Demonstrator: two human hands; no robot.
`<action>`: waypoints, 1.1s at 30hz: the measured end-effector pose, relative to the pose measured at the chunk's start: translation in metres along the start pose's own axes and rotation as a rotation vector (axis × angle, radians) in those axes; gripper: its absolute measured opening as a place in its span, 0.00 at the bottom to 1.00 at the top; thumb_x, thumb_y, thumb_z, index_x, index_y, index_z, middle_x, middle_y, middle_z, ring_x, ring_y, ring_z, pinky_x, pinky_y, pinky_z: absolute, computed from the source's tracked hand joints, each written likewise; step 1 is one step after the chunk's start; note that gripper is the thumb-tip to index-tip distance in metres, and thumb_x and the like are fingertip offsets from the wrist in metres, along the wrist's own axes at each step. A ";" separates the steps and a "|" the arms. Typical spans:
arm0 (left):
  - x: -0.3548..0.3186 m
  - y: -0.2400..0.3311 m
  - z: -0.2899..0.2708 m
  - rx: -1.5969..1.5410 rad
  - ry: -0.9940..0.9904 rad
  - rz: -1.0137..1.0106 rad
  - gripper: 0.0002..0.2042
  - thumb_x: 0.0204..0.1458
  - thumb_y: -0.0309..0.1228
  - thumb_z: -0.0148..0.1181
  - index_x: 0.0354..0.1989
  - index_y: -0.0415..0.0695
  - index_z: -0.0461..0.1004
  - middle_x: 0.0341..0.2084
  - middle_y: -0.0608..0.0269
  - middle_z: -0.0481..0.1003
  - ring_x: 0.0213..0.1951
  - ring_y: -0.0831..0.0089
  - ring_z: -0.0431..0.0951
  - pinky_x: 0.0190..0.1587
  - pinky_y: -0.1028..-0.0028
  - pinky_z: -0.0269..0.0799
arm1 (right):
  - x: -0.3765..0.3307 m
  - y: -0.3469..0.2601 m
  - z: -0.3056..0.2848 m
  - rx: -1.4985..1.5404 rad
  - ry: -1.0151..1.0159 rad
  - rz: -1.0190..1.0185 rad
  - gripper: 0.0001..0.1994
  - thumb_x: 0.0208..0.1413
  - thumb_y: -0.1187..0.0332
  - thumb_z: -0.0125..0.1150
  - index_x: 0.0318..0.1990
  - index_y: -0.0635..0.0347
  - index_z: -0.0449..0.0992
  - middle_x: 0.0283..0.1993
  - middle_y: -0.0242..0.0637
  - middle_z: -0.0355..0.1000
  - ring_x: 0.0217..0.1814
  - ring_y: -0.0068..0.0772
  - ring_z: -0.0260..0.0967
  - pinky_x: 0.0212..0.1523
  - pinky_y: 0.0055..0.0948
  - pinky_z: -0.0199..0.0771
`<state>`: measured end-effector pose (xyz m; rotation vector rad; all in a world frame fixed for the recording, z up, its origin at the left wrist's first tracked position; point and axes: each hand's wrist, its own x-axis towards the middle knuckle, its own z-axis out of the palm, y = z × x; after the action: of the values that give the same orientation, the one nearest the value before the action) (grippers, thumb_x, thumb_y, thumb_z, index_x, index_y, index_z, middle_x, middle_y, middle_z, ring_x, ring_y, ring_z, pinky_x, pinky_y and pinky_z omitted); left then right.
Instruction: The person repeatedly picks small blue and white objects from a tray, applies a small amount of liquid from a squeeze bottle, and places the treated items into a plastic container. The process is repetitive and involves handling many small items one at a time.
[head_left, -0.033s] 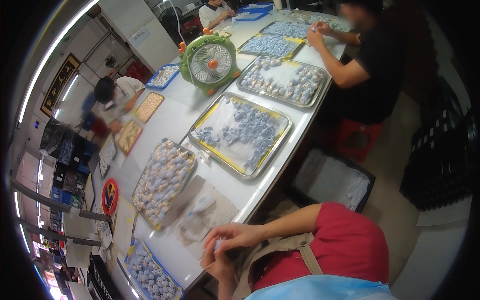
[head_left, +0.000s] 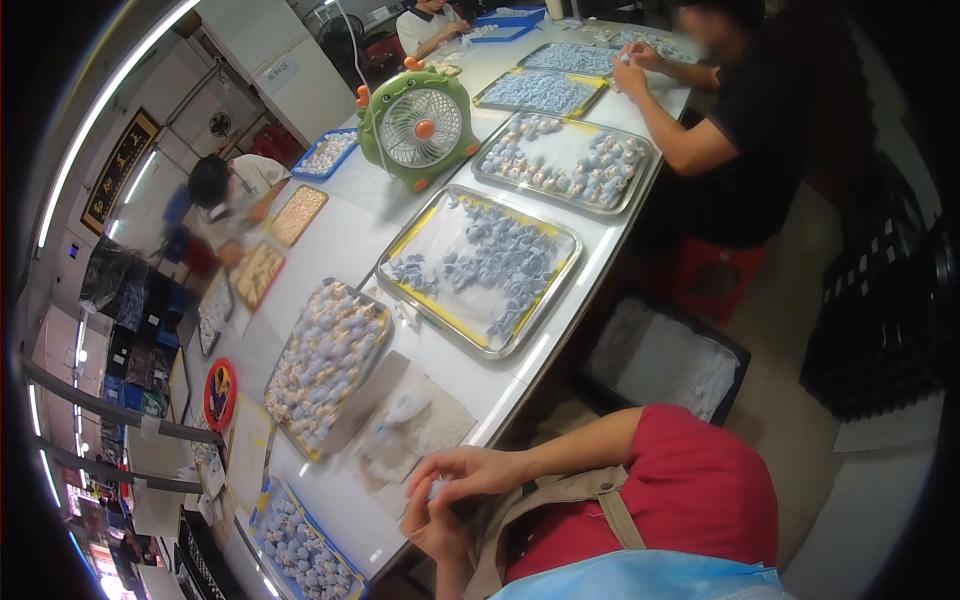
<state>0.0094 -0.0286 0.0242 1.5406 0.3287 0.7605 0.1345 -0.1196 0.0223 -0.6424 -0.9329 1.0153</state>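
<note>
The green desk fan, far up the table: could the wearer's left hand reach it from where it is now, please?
Probably not. The left hand sits at the near table edge against the right hand, and two metal trays of small pieces lie between it and the green fan.

A green fan (head_left: 420, 128) stands beside trays (head_left: 478, 270) of small pieces.

A dark, gold-framed sign (head_left: 118, 168) hung slanted on the left wall. A small white label (head_left: 277, 73) sat on the pale cabinet behind the table. A round red sticker (head_left: 220, 394) with a colourful middle lay at the table's left edge.
</note>
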 end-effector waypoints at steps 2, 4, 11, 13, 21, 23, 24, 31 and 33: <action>-0.002 0.006 -0.003 -0.013 -0.005 -0.036 0.14 0.52 0.28 0.56 0.43 0.30 0.72 0.39 0.57 0.72 0.41 0.72 0.72 0.46 0.74 0.67 | 0.001 0.001 0.004 0.023 -0.007 0.012 0.17 0.57 0.69 0.53 0.53 0.60 0.65 0.52 0.33 0.65 0.53 0.21 0.60 0.54 0.24 0.60; 0.001 0.014 -0.007 -0.042 0.006 -0.074 0.15 0.51 0.29 0.56 0.42 0.29 0.71 0.39 0.56 0.72 0.41 0.70 0.72 0.46 0.74 0.68 | 0.005 0.001 0.007 0.076 -0.031 0.082 0.17 0.57 0.68 0.54 0.53 0.60 0.65 0.53 0.32 0.65 0.52 0.21 0.61 0.52 0.24 0.62; 0.020 0.014 -0.048 0.158 -0.033 -0.364 0.14 0.45 0.26 0.63 0.41 0.36 0.75 0.34 0.60 0.77 0.34 0.80 0.74 0.38 0.80 0.70 | 0.017 0.011 -0.010 -0.616 0.191 0.034 0.17 0.51 0.73 0.55 0.50 0.64 0.69 0.48 0.39 0.70 0.52 0.29 0.66 0.54 0.28 0.63; 0.016 0.003 -0.084 0.448 0.128 -0.042 0.13 0.43 0.26 0.64 0.39 0.38 0.76 0.32 0.55 0.77 0.30 0.73 0.77 0.35 0.77 0.72 | 0.017 0.020 -0.018 -0.654 0.333 0.030 0.14 0.52 0.77 0.53 0.48 0.66 0.70 0.47 0.39 0.70 0.50 0.27 0.66 0.53 0.26 0.63; 0.029 0.001 -0.264 1.303 0.656 0.038 0.09 0.44 0.30 0.61 0.35 0.42 0.77 0.30 0.56 0.77 0.30 0.60 0.77 0.35 0.68 0.71 | 0.006 0.023 -0.057 -0.830 0.534 -0.008 0.08 0.55 0.77 0.52 0.41 0.69 0.72 0.41 0.38 0.72 0.45 0.24 0.67 0.49 0.21 0.64; 0.043 0.007 -0.278 1.474 0.606 0.112 0.08 0.45 0.30 0.59 0.33 0.41 0.76 0.28 0.56 0.77 0.29 0.60 0.76 0.34 0.68 0.70 | 0.006 0.026 -0.062 -0.791 0.572 0.007 0.07 0.55 0.78 0.51 0.41 0.69 0.72 0.40 0.38 0.72 0.45 0.24 0.68 0.48 0.21 0.64; 0.054 0.011 -0.279 1.558 0.579 0.154 0.08 0.45 0.30 0.58 0.33 0.41 0.76 0.26 0.56 0.76 0.29 0.60 0.76 0.34 0.68 0.70 | 0.006 0.026 -0.063 -0.812 0.582 0.005 0.07 0.55 0.78 0.52 0.40 0.69 0.72 0.39 0.38 0.73 0.43 0.24 0.68 0.47 0.20 0.65; 0.191 -0.037 -0.234 1.100 0.207 0.189 0.08 0.45 0.25 0.56 0.35 0.42 0.75 0.29 0.57 0.76 0.30 0.62 0.76 0.34 0.70 0.69 | 0.014 0.029 -0.054 -0.978 0.561 -0.001 0.06 0.54 0.79 0.53 0.38 0.68 0.73 0.34 0.38 0.74 0.37 0.23 0.70 0.41 0.19 0.68; 0.225 -0.057 -0.227 1.119 0.193 0.109 0.09 0.44 0.23 0.52 0.35 0.43 0.74 0.31 0.53 0.75 0.37 0.56 0.74 0.39 0.63 0.68 | 0.016 0.032 -0.051 -0.983 0.555 0.009 0.06 0.54 0.79 0.53 0.38 0.68 0.73 0.34 0.38 0.74 0.36 0.23 0.70 0.41 0.19 0.68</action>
<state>0.0437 0.2944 0.0189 2.5415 0.9242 0.8591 0.1694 -0.0935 -0.0220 -1.6470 -0.8857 0.2762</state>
